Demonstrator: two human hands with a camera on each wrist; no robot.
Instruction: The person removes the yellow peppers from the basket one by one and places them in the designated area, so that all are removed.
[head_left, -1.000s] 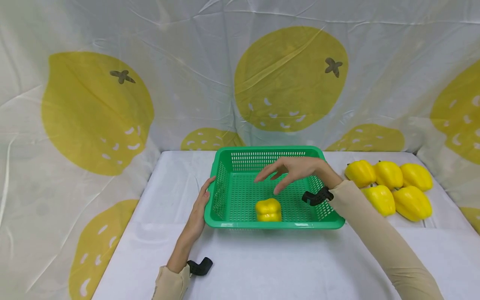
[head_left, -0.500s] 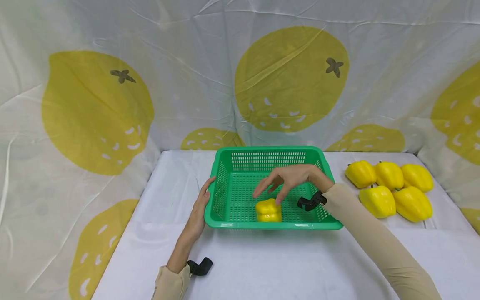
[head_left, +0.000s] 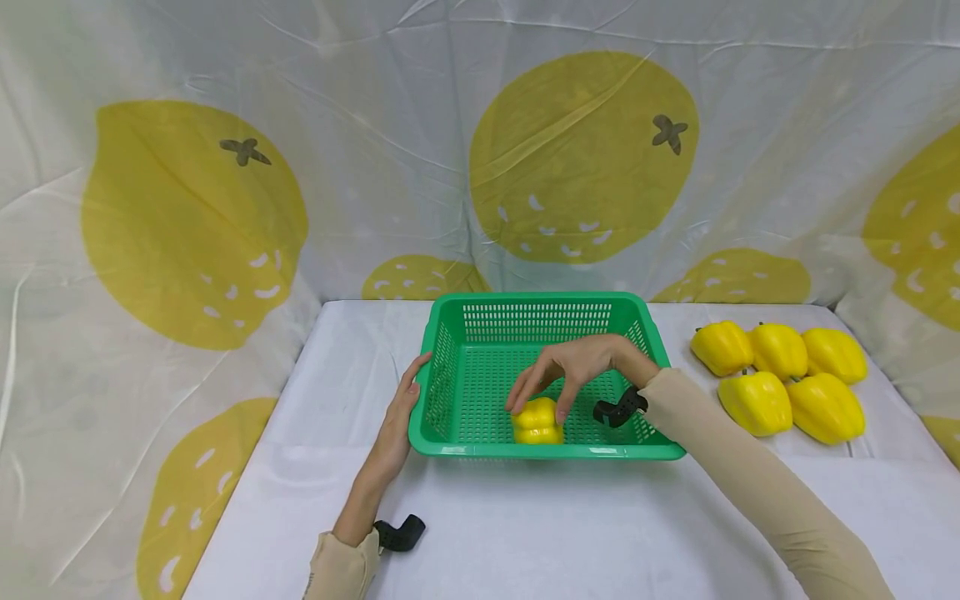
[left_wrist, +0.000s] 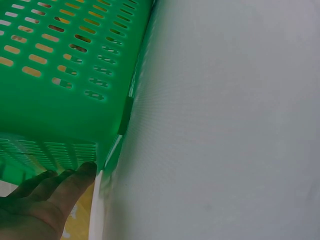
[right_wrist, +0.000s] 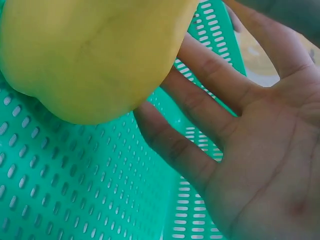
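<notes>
A green slotted plastic basket [head_left: 547,452] stands on the white-covered table. One yellow bell pepper [head_left: 537,429] lies inside it, near the front wall. My right hand [head_left: 581,362] reaches down into the basket and holds this pepper, fingers on its left side and thumb on its right. In the right wrist view the fingertips meet the pepper's [right_wrist: 95,60] side, while the palm stays apart from it. My left hand [head_left: 393,429] rests against the basket's left side with its fingers fairly straight. The left wrist view has those fingers [left_wrist: 72,187] touching the slotted wall.
To the right of the basket, several yellow bell peppers [head_left: 757,402] lie grouped on the table [head_left: 562,525]. Behind the basket hangs a white cloth [head_left: 390,183] printed with large lemons. Each wrist carries a black camera mount [head_left: 401,533].
My right hand has come down and slightly left onto the pepper in the basket, and its fingers and thumb have closed round it. The left hand and basket have barely moved.
</notes>
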